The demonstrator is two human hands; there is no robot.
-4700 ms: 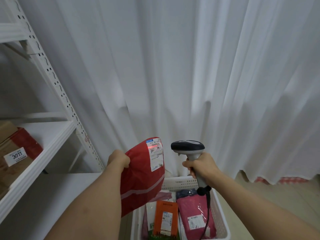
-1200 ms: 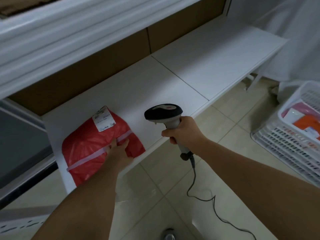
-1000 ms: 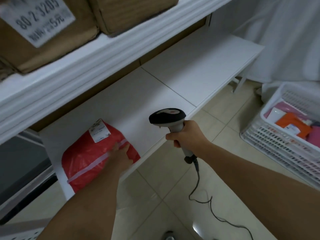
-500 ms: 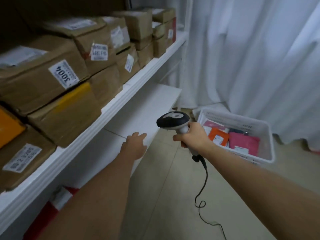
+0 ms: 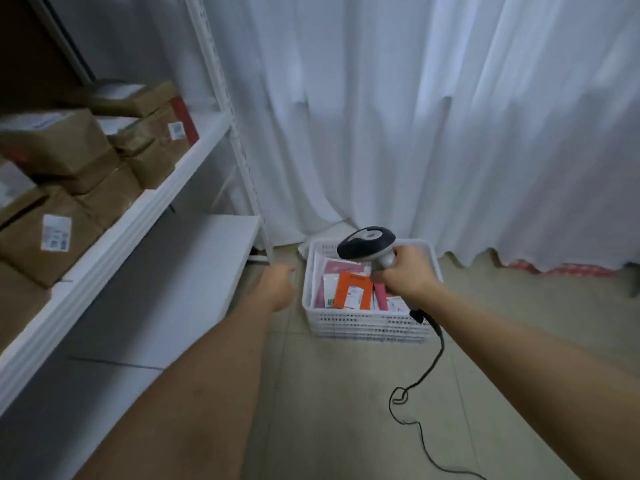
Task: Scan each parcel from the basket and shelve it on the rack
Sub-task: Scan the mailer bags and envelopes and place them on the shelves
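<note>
Beige floor tiles (image 5: pixel 346 393) carry a loose black cable (image 5: pixel 420 403) that runs up to the scanner (image 5: pixel 367 244). The right hand (image 5: pixel 405 271) grips the scanner handle, fingers wrapped round it, with the head above the basket (image 5: pixel 367 323). The left hand (image 5: pixel 278 284) reaches forward, holding nothing; its finger pose is too blurred to tell. The white basket stands on the floor just right of the rack (image 5: pixel 138 216) and holds an orange parcel (image 5: pixel 351 292) among pink and white ones. The rack's lower shelf (image 5: pixel 194 271) is bare where visible; the shelf above holds brown cartons (image 5: pixel 86 174). White curtains (image 5: pixel 415 116) hang behind.
</note>
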